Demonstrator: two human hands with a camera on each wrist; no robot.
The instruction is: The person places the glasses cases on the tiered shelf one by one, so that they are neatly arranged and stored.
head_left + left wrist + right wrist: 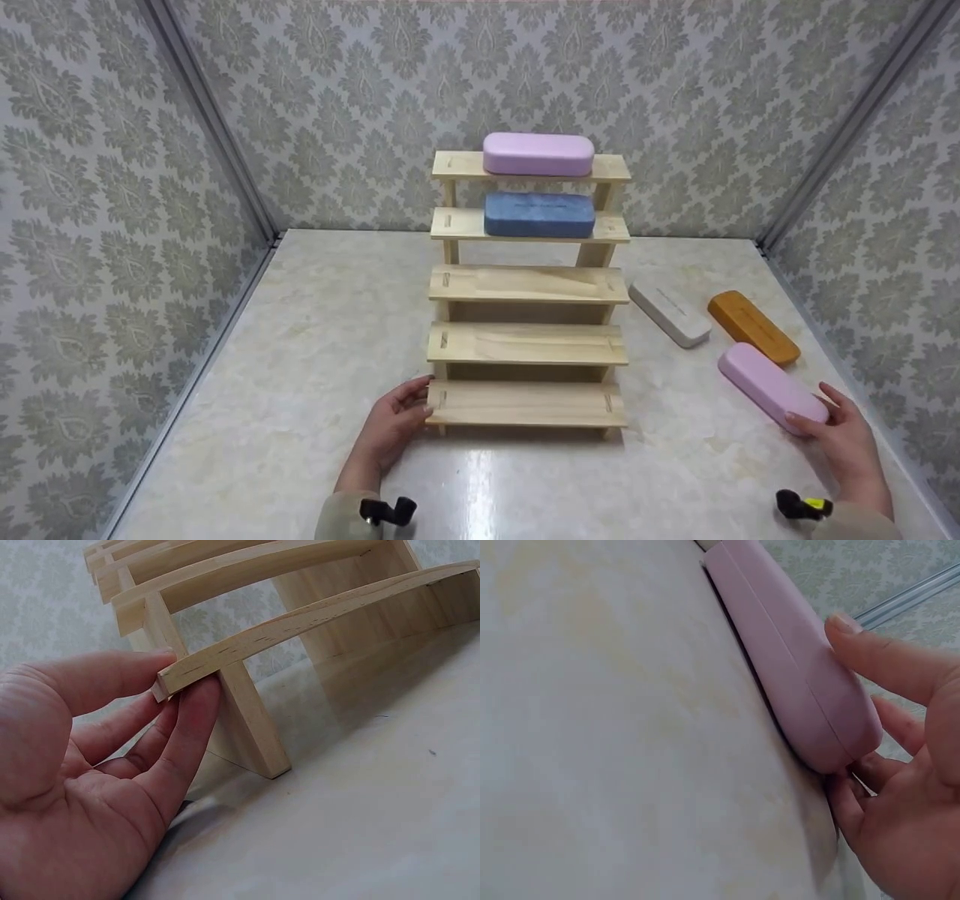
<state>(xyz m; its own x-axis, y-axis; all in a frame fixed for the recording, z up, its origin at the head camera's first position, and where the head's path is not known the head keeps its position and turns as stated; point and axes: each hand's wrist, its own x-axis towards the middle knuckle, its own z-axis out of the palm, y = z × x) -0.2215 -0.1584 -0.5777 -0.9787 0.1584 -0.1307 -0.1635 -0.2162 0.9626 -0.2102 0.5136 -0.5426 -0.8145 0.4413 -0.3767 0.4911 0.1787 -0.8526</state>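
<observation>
A wooden stepped display rack [525, 405] stands in the middle of the table. My left hand [394, 420] pinches the left end of its lowest shelf, thumb above and fingers beneath, as the left wrist view [112, 742] shows. On the right, my right hand [847, 439] holds the near end of a pink glasses case [769, 386], which lies slantwise on the table. Its thumb [885, 660] lies along the top side, while the other fingers curl at the end, partly hidden. Another pink glasses case [538, 155] sits on the top shelf, and a blue glasses case [538, 216] on the one below.
Between the rack and the right wall, a white glasses case [670, 315] and an orange-brown glasses case [754, 328] lie on the pale marbled table [300, 322]. Patterned walls [352, 112] enclose the table at the back and both sides.
</observation>
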